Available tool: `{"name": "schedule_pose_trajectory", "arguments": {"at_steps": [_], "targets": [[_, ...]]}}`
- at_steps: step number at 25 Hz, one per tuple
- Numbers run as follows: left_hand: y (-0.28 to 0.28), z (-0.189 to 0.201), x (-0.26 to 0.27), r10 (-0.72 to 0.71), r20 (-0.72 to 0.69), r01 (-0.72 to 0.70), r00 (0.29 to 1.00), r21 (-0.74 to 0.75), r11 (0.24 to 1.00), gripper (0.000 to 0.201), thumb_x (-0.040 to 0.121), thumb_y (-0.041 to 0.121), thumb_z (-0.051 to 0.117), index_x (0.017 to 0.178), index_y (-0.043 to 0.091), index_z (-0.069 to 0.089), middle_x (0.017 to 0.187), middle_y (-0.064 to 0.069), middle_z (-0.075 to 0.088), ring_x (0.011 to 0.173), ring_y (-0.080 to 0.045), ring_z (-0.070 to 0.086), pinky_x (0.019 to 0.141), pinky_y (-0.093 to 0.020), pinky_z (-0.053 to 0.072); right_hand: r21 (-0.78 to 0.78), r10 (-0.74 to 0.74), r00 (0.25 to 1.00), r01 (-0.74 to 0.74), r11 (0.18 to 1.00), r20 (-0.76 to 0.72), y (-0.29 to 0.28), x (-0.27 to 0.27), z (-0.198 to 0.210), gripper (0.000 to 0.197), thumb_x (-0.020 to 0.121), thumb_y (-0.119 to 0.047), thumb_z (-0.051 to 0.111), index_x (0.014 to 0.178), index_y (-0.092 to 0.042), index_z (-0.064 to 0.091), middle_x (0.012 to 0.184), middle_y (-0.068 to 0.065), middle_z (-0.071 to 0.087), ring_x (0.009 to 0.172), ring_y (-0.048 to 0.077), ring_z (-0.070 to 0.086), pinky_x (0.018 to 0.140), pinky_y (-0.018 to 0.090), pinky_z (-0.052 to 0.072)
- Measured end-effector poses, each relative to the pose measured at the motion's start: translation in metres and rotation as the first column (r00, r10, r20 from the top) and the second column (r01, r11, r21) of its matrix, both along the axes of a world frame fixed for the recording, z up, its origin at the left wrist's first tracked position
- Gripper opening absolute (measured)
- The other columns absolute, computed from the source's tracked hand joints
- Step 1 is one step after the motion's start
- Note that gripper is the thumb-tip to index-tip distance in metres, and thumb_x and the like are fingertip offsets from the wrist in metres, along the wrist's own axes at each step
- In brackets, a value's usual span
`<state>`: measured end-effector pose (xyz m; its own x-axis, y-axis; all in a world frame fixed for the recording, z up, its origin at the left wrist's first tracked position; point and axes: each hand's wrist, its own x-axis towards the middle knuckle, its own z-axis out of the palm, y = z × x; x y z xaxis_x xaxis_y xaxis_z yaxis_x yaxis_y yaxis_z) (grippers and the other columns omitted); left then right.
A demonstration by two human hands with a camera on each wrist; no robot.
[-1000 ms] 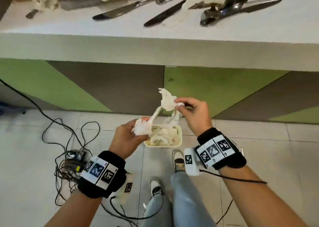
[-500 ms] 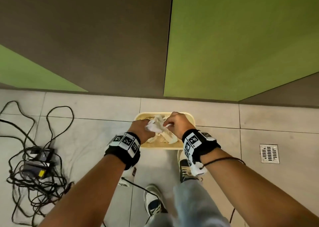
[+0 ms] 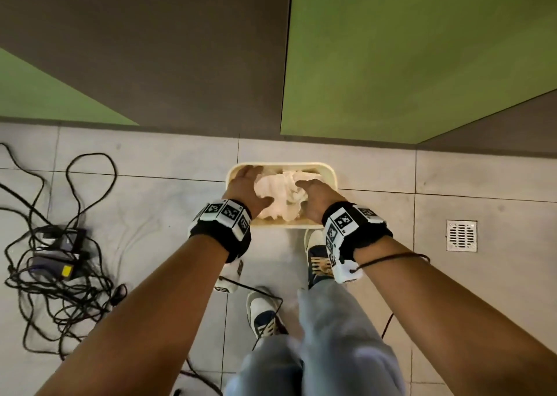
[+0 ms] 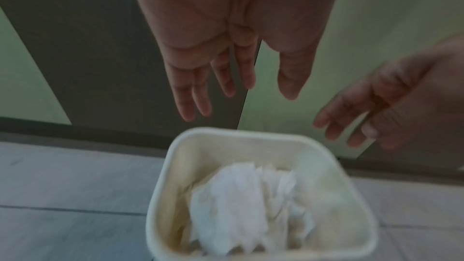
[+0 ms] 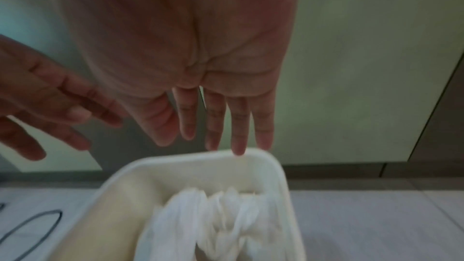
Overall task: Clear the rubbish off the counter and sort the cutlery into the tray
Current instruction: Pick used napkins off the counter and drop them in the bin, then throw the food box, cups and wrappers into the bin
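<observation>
A cream plastic bin (image 3: 329, 171) stands on the tiled floor against the counter front. Crumpled white tissue (image 3: 281, 195) lies inside it, also shown as tissue (image 4: 241, 205) and tissue (image 5: 216, 223). My left hand (image 3: 247, 187) hovers over the bin's left side with its fingers (image 4: 198, 94) straight and spread, holding nothing. My right hand (image 3: 316, 196) hangs over the bin's right side, its fingers (image 5: 238, 126) straight and empty above the bin rim (image 5: 175, 160). The counter top and the cutlery are out of view.
A tangle of black cables and a power adapter (image 3: 57, 254) lies on the floor to the left. A floor drain (image 3: 461, 235) sits to the right. My shoes (image 3: 316, 254) stand just behind the bin. Green and brown cabinet panels (image 3: 391, 64) rise beyond it.
Both hands held the tissue above the bin, then lowered it. Now both have let go and opened, and the tissue lies in the bin. My view has tilted down off the counter.
</observation>
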<state>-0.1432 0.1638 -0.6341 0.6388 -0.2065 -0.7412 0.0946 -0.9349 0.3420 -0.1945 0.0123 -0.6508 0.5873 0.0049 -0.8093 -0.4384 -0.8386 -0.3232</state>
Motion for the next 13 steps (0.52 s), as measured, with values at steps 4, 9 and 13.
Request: {"name": "schedule_pose_trajectory", "arguments": {"at_steps": [4,9,13], "targets": [[0.0,0.12,-0.008,0.079,0.01,-0.076,0.997,-0.174,0.982,0.04,0.086,0.017,0.059,0.126,0.019,0.055,0.132,-0.004,0.057,0.116,-0.022,0.056,0.099,-0.024,0.041,0.015,-0.103,0.984,0.102,0.995,0.148,-0.026,-0.026,0.125,0.043,0.09,-0.009,0.048,0.133,-0.015,0.046,0.136,0.012,0.053,0.122,0.028,0.051,0.104,0.031,0.039],[0.004,0.324,-0.011,0.028,0.107,0.014,0.994,-0.373,0.928,0.033,0.086,0.017,0.06,0.119,0.015,0.06,0.111,-0.002,0.067,0.098,-0.018,0.062,0.092,-0.025,0.045,-0.021,-0.174,0.935,0.189,0.982,0.31,-0.05,-0.052,0.323,0.032,0.091,-0.013,0.05,0.122,-0.016,0.056,0.122,0.007,0.063,0.104,0.025,0.06,0.094,0.03,0.045],[0.009,0.461,-0.002,0.034,0.269,0.1,0.962,-0.47,0.877,0.026,0.088,0.016,0.056,0.113,0.018,0.063,0.091,0.006,0.061,0.07,-0.005,0.055,0.065,-0.012,0.046,-0.002,-0.183,0.842,0.214,0.977,0.508,-0.053,-0.041,0.451,0.034,0.091,-0.012,0.051,0.125,-0.014,0.054,0.122,0.007,0.062,0.1,0.021,0.058,0.095,0.03,0.044]]}}
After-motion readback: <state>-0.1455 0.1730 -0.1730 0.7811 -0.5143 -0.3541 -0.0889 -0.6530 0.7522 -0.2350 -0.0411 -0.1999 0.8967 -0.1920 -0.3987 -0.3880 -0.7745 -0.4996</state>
